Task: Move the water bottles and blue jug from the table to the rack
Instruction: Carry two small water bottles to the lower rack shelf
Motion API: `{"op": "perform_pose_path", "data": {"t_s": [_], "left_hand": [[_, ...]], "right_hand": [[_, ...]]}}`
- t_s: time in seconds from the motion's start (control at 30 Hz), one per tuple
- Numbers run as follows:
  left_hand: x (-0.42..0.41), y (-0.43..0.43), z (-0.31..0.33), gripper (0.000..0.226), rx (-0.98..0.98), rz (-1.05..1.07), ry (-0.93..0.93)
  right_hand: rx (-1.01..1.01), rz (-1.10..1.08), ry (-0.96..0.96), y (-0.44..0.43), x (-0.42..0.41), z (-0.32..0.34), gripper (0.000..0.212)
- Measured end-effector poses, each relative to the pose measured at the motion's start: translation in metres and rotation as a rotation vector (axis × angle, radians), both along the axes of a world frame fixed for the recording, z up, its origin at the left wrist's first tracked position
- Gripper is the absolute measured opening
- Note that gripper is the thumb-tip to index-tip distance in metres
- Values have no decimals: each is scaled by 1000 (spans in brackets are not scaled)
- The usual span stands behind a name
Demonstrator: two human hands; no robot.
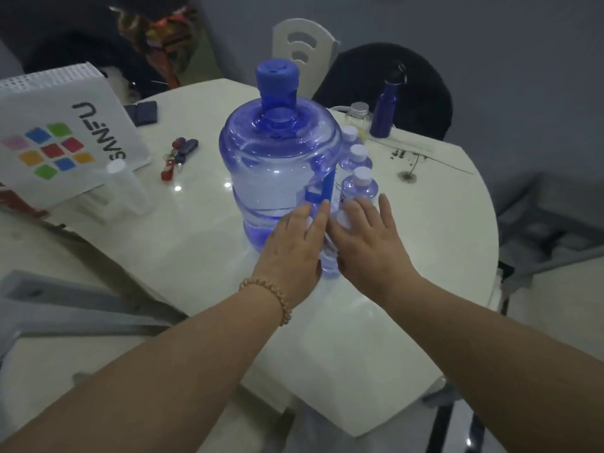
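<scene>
A big translucent blue jug (277,165) with a blue cap stands upright in the middle of the white table (425,223). Right beside it stand several small clear water bottles (359,184) with white caps, in a row running away from me. My left hand (294,246) lies flat with fingers apart against the jug's lower right side. My right hand (366,240) is spread over the nearest bottle, whose base (330,266) shows between my hands. Neither hand has closed around anything.
A white bag with coloured squares (62,138) and a clear container (127,188) stand at left. Keys (178,156) lie behind the jug. A dark blue flask (387,106) and a small jar (358,117) stand at the far edge, chairs behind them. Grey frame parts (65,305) are at lower left.
</scene>
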State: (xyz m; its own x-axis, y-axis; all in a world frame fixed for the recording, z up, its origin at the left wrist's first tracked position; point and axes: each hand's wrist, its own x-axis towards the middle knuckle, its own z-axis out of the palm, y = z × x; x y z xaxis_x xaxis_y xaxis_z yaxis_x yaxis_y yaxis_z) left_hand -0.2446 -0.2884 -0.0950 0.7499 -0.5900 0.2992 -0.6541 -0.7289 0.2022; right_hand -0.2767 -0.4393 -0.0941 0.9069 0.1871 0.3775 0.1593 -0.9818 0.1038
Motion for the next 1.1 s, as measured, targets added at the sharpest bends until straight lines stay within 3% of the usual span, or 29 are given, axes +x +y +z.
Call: {"op": "perform_pose_path", "data": {"t_s": [0.13, 0.23, 0.4, 0.63, 0.93, 1.1], "left_hand": [[-21, 8, 0, 75, 11, -83, -59], [-43, 10, -2, 77, 92, -53, 36], [-90, -9, -11, 60, 55, 19, 78], [-149, -40, -54, 45, -5, 155, 140], [-188, -50, -119, 31, -96, 204, 142], [-188, -56, -117, 25, -94, 305, 184]], "right_hand": [[113, 113, 14, -2, -29, 2, 60], [79, 100, 107, -7, -55, 3, 61], [17, 5, 271, -19, -99, -14, 44], [-23, -144, 311, -28, -136, -58, 73], [146, -204, 372, -34, -158, -115, 63], [117, -143, 372, -39, -155, -118, 73]]}}
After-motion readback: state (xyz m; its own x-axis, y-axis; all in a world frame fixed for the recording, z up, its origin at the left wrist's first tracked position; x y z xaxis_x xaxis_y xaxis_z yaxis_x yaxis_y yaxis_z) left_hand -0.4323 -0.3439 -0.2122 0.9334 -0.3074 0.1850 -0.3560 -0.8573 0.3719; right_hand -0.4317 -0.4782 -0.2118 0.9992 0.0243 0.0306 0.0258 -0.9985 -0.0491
